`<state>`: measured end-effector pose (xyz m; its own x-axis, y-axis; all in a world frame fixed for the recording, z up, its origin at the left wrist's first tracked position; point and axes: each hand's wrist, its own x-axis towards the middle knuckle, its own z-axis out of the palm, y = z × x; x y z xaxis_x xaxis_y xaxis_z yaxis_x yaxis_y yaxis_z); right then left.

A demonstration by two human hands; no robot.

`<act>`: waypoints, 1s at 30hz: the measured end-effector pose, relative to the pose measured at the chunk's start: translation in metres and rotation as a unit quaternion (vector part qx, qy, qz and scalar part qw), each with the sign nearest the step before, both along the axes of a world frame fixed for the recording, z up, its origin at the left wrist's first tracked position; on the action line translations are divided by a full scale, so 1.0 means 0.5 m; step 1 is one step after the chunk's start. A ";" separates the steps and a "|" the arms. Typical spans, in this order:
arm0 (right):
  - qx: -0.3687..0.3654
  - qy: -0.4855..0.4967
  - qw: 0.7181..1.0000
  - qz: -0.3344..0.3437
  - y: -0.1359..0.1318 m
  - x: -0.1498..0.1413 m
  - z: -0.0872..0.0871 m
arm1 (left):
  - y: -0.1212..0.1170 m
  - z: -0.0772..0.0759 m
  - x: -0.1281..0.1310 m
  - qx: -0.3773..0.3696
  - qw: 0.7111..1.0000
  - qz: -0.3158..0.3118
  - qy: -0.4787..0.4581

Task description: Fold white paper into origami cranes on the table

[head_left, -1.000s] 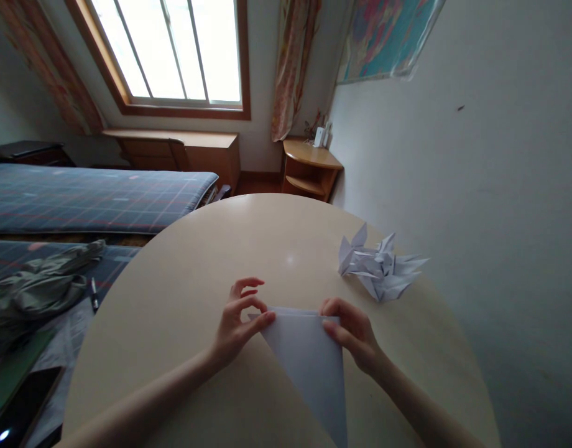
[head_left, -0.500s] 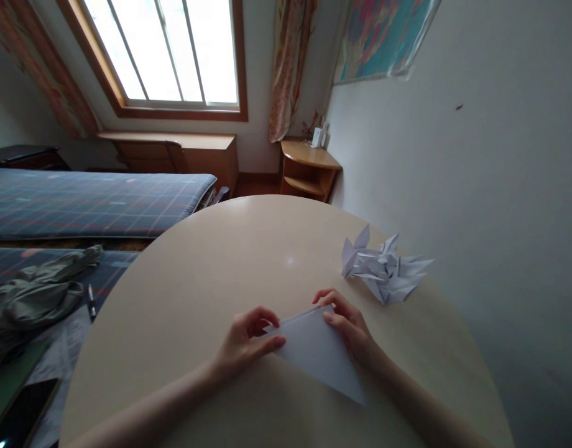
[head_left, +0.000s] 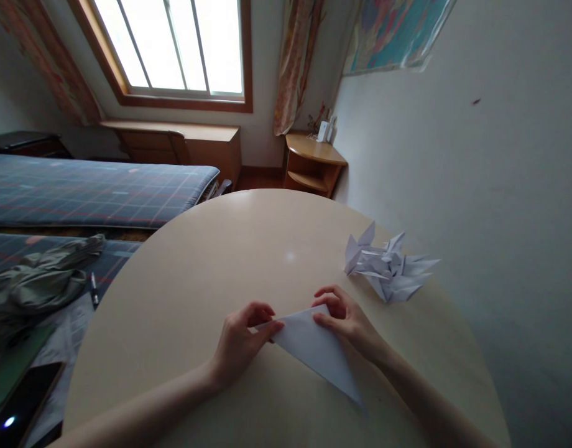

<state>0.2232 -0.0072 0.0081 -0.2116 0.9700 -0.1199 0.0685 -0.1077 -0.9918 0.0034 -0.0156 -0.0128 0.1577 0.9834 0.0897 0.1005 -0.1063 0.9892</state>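
Observation:
A folded white sheet of paper (head_left: 316, 348), roughly triangular, is held between my two hands above the near part of the round table (head_left: 197, 267). My left hand (head_left: 246, 336) pinches its left corner between thumb and fingers. At the upper right corner, my right hand (head_left: 344, 317) grips the paper, thumb on top and fingers behind. The paper's lower tip points down and to the right, toward me. Beyond my right hand lies a cluster of folded white paper pieces (head_left: 388, 267) with pointed ends.
Left of the table, a plaid mattress (head_left: 94, 186) and a nearer bed carry a crumpled grey-green garment (head_left: 43, 274), a pen (head_left: 94, 289), papers and a phone (head_left: 27, 398). A wall rises close on the right. A small corner shelf (head_left: 314, 152) stands behind the table.
The two upper edges of the paper now look closer together. My left thumb has shifted up and slightly left, my right thumb slightly left. The whole view has tilted a little.

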 end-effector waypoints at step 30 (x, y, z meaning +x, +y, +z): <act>0.153 -0.030 0.978 -0.141 -0.009 -0.001 0.007 | 0.009 0.012 -0.001 -0.147 0.979 -0.029 -0.140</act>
